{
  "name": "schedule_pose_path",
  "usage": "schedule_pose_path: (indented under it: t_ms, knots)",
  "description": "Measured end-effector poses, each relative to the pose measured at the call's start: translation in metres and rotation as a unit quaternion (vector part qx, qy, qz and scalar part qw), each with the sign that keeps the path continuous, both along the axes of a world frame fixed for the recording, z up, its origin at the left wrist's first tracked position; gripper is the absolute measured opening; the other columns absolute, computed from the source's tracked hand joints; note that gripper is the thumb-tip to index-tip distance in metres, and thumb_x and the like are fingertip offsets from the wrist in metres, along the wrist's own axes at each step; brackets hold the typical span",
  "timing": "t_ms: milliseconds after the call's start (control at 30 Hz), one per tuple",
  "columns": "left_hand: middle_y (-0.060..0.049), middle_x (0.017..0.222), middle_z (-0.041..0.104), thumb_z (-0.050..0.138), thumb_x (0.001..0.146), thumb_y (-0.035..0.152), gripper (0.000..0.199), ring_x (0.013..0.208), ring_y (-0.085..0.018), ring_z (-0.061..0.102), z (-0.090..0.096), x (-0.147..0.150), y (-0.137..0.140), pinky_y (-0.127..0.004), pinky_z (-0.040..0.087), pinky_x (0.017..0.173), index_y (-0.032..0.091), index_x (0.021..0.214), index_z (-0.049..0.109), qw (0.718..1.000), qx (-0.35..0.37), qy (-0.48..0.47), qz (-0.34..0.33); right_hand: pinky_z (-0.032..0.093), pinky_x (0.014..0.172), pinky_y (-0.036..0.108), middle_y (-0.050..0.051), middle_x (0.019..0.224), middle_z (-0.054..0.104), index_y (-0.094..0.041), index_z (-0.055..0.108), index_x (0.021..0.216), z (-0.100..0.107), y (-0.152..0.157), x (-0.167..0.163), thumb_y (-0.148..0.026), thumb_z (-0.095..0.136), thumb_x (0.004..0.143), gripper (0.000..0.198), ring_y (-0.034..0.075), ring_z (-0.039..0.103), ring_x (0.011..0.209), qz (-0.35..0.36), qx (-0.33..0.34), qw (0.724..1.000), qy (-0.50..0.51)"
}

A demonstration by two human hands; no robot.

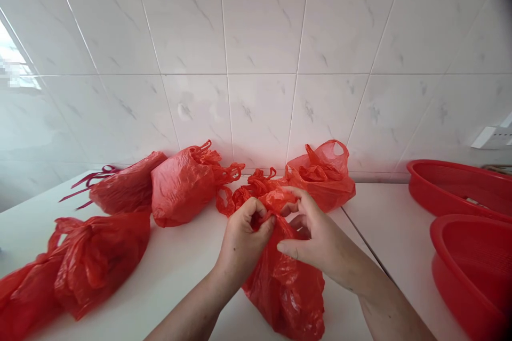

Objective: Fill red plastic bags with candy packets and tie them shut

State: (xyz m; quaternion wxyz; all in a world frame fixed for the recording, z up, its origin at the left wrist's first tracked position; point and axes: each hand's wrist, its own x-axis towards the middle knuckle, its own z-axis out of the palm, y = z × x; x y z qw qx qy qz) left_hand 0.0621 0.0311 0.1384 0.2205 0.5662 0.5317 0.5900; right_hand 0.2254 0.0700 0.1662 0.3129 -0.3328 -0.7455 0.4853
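In front of me a red plastic bag (288, 287) lies on the white table, its neck gathered up between my hands. My left hand (250, 232) pinches the gathered plastic between thumb and fingers. Curved around the right side of the neck, my right hand (312, 234) has its thumb apart from its fingers, and the fingertips touch the plastic. What the bag contains cannot be made out. Just behind it sits a crumpled red bag with looped handles (256, 184).
Other red bags stand around: a tied one (184, 186), one with dark red ribbons (124, 184), a loose one (100, 266) at left, and one (320, 176) by the tiled wall (260, 106). Two red plastic baskets (444, 256) are at the right. A seam crosses the white table (188, 277).
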Motion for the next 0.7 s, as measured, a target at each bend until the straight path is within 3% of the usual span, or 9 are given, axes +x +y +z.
schedule_pose_path:
  t_ms: [100,200,333,467,567,633,700]
  knots:
    - [0.006,0.063,0.04,0.052,0.078,0.012,0.021,0.06,-0.009,0.034,0.0,0.0,0.0,-0.021,0.031,0.055,0.02,0.066,0.037,1.0,0.014,0.007,0.012,0.04,0.058,0.025,-0.002,0.083,0.055,-0.035,0.037,0.135,-0.007,0.005,-0.003,-0.019,0.059,0.078,0.063,0.013,0.05,0.067,-0.018,-0.019,1.0,-0.017]
    - [0.006,0.063,0.041,0.051,0.074,0.008,0.021,0.06,-0.009,0.037,0.001,0.001,-0.001,-0.021,0.034,0.056,0.02,0.065,0.037,0.999,0.043,0.003,0.007,0.041,0.065,0.025,-0.002,0.079,0.058,-0.027,0.051,0.121,-0.006,0.013,-0.004,-0.015,0.053,0.081,0.041,0.011,0.052,0.07,0.04,-0.085,0.994,0.063]
    - [0.005,0.061,0.047,0.048,0.07,0.003,0.021,0.064,-0.011,0.049,0.003,0.004,-0.004,-0.023,0.042,0.063,0.021,0.064,0.038,0.998,0.053,-0.007,-0.046,0.043,0.067,0.024,0.001,0.089,0.063,-0.022,0.057,0.108,-0.009,0.024,-0.005,-0.015,0.06,0.077,0.032,0.011,0.057,0.071,0.122,-0.234,0.944,0.2]
    - [0.003,0.066,0.052,0.049,0.069,0.002,0.02,0.068,-0.012,0.054,0.003,0.003,-0.005,-0.024,0.044,0.063,0.02,0.063,0.041,0.997,0.061,0.025,-0.028,0.037,0.052,0.021,-0.003,0.065,0.056,-0.02,0.058,0.099,-0.02,0.033,-0.008,-0.028,0.058,0.081,0.02,0.007,0.045,0.048,0.153,-0.333,0.898,0.243]
    - [0.002,0.07,0.056,0.045,0.071,0.0,0.021,0.071,-0.012,0.056,0.0,0.0,-0.003,-0.023,0.044,0.065,0.02,0.067,0.042,0.994,0.078,0.064,-0.035,0.034,0.049,0.02,-0.002,0.067,0.055,-0.019,0.059,0.101,-0.023,0.034,-0.006,-0.046,0.053,0.085,0.032,0.005,0.039,0.046,0.171,-0.332,0.898,0.233]
    - [0.002,0.072,0.06,0.041,0.071,-0.003,0.023,0.074,-0.013,0.058,-0.002,-0.001,-0.002,-0.023,0.045,0.066,0.02,0.067,0.043,0.985,0.106,0.13,-0.027,0.04,0.057,0.022,0.002,0.08,0.06,-0.019,0.059,0.107,-0.022,0.033,-0.003,-0.053,0.061,0.078,0.044,0.009,0.049,0.058,0.176,-0.294,0.916,0.207]
    - [0.0,0.076,0.064,0.039,0.072,-0.005,0.026,0.077,-0.013,0.06,-0.004,-0.002,-0.001,-0.024,0.046,0.068,0.02,0.067,0.046,0.968,0.143,0.205,-0.01,0.045,0.071,0.027,0.004,0.094,0.061,-0.021,0.058,0.111,-0.018,0.031,0.0,-0.045,0.074,0.068,0.052,0.014,0.057,0.079,0.177,-0.251,0.938,0.162]
